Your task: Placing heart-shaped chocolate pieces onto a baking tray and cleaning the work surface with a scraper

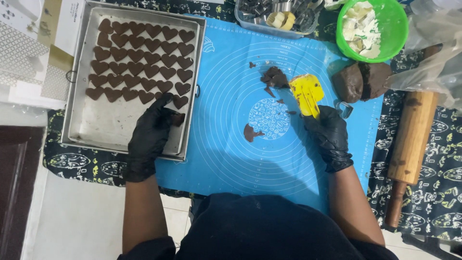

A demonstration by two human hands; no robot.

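The left hand (150, 135) reaches over the metal tray (77, 126), fingers pinched on a heart-shaped dough piece (177, 119) at its right edge; the right hand (331, 136), fingers wrapped, grips a yellow scraper (307, 93) on the blue mat (231, 149).

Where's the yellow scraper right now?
In the head view, the yellow scraper is in the right hand on the blue baking mat, between the dough scraps and the brown dough lump.
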